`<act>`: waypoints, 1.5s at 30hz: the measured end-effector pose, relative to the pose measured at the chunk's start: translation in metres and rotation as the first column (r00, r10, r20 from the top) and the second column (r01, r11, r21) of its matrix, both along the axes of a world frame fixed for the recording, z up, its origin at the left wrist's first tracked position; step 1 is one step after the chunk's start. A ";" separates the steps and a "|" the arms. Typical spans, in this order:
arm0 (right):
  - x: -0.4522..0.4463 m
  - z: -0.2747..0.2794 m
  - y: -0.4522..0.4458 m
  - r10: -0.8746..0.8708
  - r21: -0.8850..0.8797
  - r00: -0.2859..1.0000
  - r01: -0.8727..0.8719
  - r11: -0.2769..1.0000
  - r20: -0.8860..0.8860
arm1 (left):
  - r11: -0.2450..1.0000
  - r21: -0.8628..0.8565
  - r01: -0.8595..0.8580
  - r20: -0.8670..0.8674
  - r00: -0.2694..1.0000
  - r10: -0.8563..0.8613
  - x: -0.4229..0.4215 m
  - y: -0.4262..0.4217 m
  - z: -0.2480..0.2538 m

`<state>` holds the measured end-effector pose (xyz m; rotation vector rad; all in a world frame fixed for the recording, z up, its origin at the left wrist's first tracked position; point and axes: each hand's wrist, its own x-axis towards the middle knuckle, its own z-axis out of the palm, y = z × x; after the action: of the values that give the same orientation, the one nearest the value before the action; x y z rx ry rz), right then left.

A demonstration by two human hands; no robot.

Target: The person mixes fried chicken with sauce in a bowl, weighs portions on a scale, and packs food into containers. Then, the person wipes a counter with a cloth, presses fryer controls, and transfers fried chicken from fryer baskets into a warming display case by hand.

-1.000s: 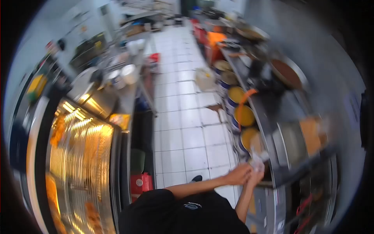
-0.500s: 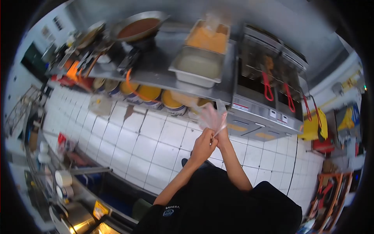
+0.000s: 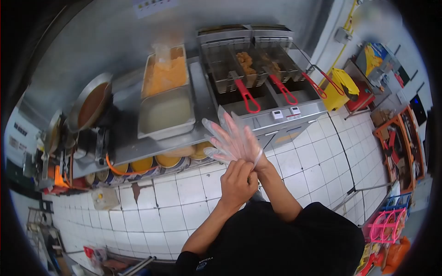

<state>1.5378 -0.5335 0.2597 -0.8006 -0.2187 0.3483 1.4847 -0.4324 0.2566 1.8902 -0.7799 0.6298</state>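
A clear plastic glove (image 3: 224, 136) covers my right hand (image 3: 240, 146), whose fingers are spread wide with nothing in them. My bare left hand (image 3: 238, 183) is closed on the glove's cuff at the right wrist. Both hands are over the floor, in front of the metal counter and the fryer (image 3: 262, 108). Just beyond them to the left is a steel tray of pale liquid (image 3: 166, 112). Behind it sits a tray of orange crumbs (image 3: 165, 76) with a clear bag on it.
Red-handled baskets (image 3: 246, 95) sit on the fryer, some holding fried pieces. A wok of red-brown sauce (image 3: 94, 103) stands at the left. Tubs (image 3: 169, 161) line the space under the counter. A yellow bin (image 3: 338, 89) and orange shelf (image 3: 400, 147) are at the right.
The view has swung right, from the aisle to the counter and fryer. The glove, earlier crumpled at my hands, is now pulled over my right hand, with its fingers spread.
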 end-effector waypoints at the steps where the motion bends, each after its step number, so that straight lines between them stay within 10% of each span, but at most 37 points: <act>1: 0.006 0.010 -0.013 -0.031 0.033 0.999 0.030 0.999 0.025 | 0.999 -0.004 0.038 0.037 0.999 -0.038 0.009 -0.013 0.011; 2: 0.017 0.008 -0.031 0.017 0.213 1.000 -0.011 0.977 -0.025 | 0.997 -0.006 0.072 0.074 0.995 -0.072 0.017 -0.027 0.020; 4: 0.038 0.016 -0.059 -0.201 -0.076 0.979 0.199 0.977 -0.019 | 0.993 -0.001 0.115 0.136 0.984 -0.113 0.030 -0.059 0.030; 9: 0.062 0.042 -0.149 -0.672 -0.144 0.706 0.706 0.694 0.224 | 0.976 0.075 0.204 0.187 0.959 -0.215 0.072 -0.153 0.026; 12: 0.089 0.042 -0.236 -0.631 0.144 0.766 0.642 0.753 -0.117 | 0.959 0.044 0.280 0.136 0.949 -0.283 0.101 -0.225 0.015; 16: 0.114 0.062 -0.335 -0.499 0.360 0.865 0.449 0.817 0.053 | 0.838 0.063 0.542 0.070 0.835 -0.546 0.129 -0.281 -0.015; 19: 0.135 0.067 -0.396 -0.529 0.353 0.832 0.451 0.820 0.167 | 0.978 -0.207 -0.001 -0.326 0.943 -0.068 0.173 -0.301 -0.048; 21: 0.142 0.057 -0.412 -0.534 0.289 0.829 0.476 0.831 0.169 | 0.847 -0.392 -0.358 -0.700 0.713 -0.023 0.219 -0.318 -0.060; 24: 0.147 0.044 -0.410 -0.541 0.094 0.832 0.533 0.841 0.126 | 0.710 -0.530 -0.464 -0.768 -0.093 -0.634 0.262 -0.327 -0.032; 27: 0.149 0.030 -0.406 -0.522 0.034 0.853 0.521 0.853 0.015 | 0.523 -0.723 -0.451 -0.549 -0.083 -0.831 0.282 -0.322 -0.056; 32: 0.156 0.025 -0.423 -0.323 0.087 0.946 0.320 0.943 0.021 | 0.578 -0.742 -0.340 -0.647 0.138 -0.750 0.273 -0.330 -0.026; 45: 0.153 0.012 -0.425 -0.343 -0.048 0.939 0.344 0.938 0.025 | 0.621 -0.734 -0.276 -0.673 0.166 -0.721 0.198 -0.319 -0.041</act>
<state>1.6911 -0.9582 0.2719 -0.8755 -0.0818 0.0168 1.6822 -0.7510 0.2153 0.8744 0.1298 -0.5630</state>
